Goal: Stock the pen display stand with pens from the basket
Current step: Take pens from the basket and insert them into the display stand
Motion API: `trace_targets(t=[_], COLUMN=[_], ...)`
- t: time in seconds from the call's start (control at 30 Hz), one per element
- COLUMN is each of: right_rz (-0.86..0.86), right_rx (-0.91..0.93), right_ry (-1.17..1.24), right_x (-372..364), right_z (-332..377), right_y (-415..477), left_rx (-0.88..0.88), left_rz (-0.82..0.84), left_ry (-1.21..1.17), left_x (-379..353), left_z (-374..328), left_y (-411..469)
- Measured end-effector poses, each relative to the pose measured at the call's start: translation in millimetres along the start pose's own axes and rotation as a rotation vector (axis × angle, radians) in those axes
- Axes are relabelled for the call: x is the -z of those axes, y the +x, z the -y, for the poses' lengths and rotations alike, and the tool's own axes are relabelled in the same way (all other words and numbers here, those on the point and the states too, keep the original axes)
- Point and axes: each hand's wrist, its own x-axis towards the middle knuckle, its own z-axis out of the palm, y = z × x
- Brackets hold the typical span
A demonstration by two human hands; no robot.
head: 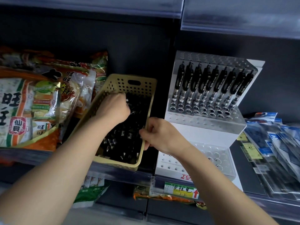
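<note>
Left hand point(113, 108) fisted round black pens point(123, 137) inside tan basket point(120, 82), right hand point(159, 135) pinching basket's right rim, display stand point(207, 125) just beside, standing pens point(211, 82) filling one row

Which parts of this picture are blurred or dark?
Head view: the left hand is motion-blurred inside the beige perforated plastic basket; the black pens there lie in shadow; the clear acrylic pen stand looks sharper.

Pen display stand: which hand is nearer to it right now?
Right. The right hand grips the right rim of the basket, just beside the lower tiers of the pen display stand; the left hand grips pens inside the basket, farther left.
</note>
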Motion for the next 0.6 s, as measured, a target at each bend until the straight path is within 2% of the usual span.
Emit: trace_targets(t=[0.1,0.2,0.43,0.6], right_rz=[-0.010,-0.019,-0.005,-0.010], right_rx=[0.043,0.078,0.083,0.046], right_ry=[-0.035,-0.053,-0.026,0.017], right_x=[0.0,-0.4,1.2,0.3], right_z=[2.0,2.0,1.2,-2.1], right_y=[-3.7,-4.5,-4.6,-1.1], left_rx=[0.149,0.243,0.363,0.431], left_rz=[0.174,0.166,0.223,0.124], left_ry=[0.018,-0.054,-0.467,-0.827], left_x=[-20.4,-31.1,-37.6,-30.0], left_z=[5.6,13.4,10.3,17.7], left_y=[25.6,33.2,27.8,20.0])
